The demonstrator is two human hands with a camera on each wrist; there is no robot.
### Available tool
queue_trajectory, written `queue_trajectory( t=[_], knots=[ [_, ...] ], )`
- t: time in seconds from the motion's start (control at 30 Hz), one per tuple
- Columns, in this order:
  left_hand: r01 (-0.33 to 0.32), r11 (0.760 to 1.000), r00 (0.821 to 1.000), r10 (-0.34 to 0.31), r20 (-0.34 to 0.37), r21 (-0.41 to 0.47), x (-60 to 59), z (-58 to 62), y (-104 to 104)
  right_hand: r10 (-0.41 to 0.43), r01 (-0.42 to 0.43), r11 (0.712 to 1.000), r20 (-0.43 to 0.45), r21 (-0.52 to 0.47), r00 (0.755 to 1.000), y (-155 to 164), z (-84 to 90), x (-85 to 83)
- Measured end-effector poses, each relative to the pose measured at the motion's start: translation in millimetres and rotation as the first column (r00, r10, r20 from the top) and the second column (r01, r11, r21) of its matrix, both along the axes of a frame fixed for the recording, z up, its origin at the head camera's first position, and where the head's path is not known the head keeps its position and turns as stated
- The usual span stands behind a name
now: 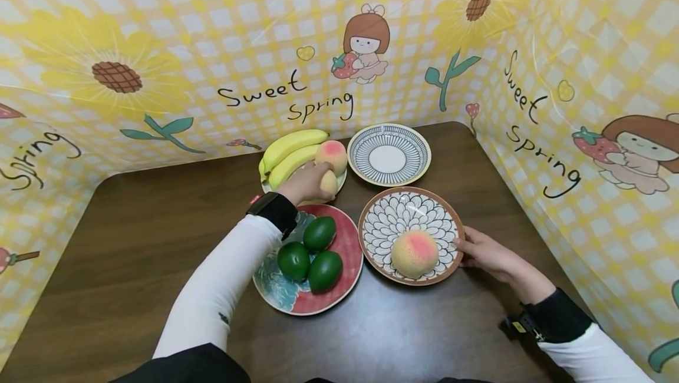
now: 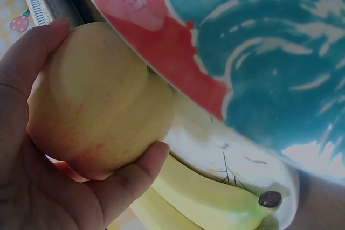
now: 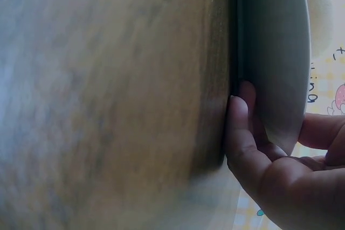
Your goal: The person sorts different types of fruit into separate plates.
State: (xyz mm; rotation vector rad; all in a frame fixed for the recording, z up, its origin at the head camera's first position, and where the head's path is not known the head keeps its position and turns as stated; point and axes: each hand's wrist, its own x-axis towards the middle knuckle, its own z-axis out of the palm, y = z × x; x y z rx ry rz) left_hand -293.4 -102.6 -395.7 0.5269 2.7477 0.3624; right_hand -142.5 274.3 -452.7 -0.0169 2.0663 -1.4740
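My left hand (image 1: 317, 181) reaches over the red and blue plate (image 1: 350, 253) and grips a pale peach (image 1: 330, 183) on the small white plate (image 1: 341, 180) at the back. In the left wrist view, thumb and fingers of that hand (image 2: 105, 92) curl round the peach (image 2: 91, 122), with bananas (image 2: 210, 197) just below it. My right hand (image 1: 462, 251) pinches the right rim of the flower-patterned plate (image 1: 382, 218), which carries another peach (image 1: 414, 253). In the right wrist view, the fingers (image 3: 240, 133) lie under that plate (image 3: 275, 52) on the table.
Two bananas (image 1: 289, 153) and a pinker peach (image 1: 332, 156) share the back plate. Three green fruits (image 1: 310, 253) lie on the red and blue plate. A striped plate (image 1: 389, 135) stands at the back right. Yellow checked panels (image 1: 159, 47) wall in the brown table (image 1: 132, 241) on three sides.
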Motion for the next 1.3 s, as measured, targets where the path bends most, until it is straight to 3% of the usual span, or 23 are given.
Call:
queue_trajectory(
  t=[0.3, 0.5, 0.8, 0.97, 1.13, 1.3],
  knots=[
    [0.028, 0.998, 0.999, -0.027, -0.022, 0.05, 4.3, 14.4, -1, 0.005, -0.005, 1.0, -0.003, -0.002, 1.0, 0, 0.3, -0.5],
    [0.064, 0.996, 0.996, -0.06, -0.067, 0.065, 11.4, 30.0, 18, 0.006, -0.006, 1.0, -0.016, -0.01, 1.0, 2, 1.0, -0.4],
    [0.193, 0.977, 0.978, -0.184, -0.103, 0.088, 27.5, 41.8, 68, 0.008, -0.009, 1.0, -0.021, -0.019, 1.0, 2, -1.5, -0.2],
    [0.238, 0.965, 0.97, -0.23, -0.08, 0.109, 37.6, 42.7, 105, 0.005, -0.005, 1.0, -0.025, -0.013, 1.0, 1, -0.8, -1.2],
    [0.288, 0.951, 0.957, -0.284, -0.048, 0.113, 45.7, 37.7, 141, 0.01, -0.01, 1.0, -0.025, -0.023, 1.0, 1, -0.7, -0.4],
    [0.339, 0.937, 0.94, -0.335, -0.062, 0.078, 50.1, 27.4, 167, 0.002, -0.003, 1.0, -0.028, -0.026, 1.0, 1, -1.1, 1.2]
  ],
)
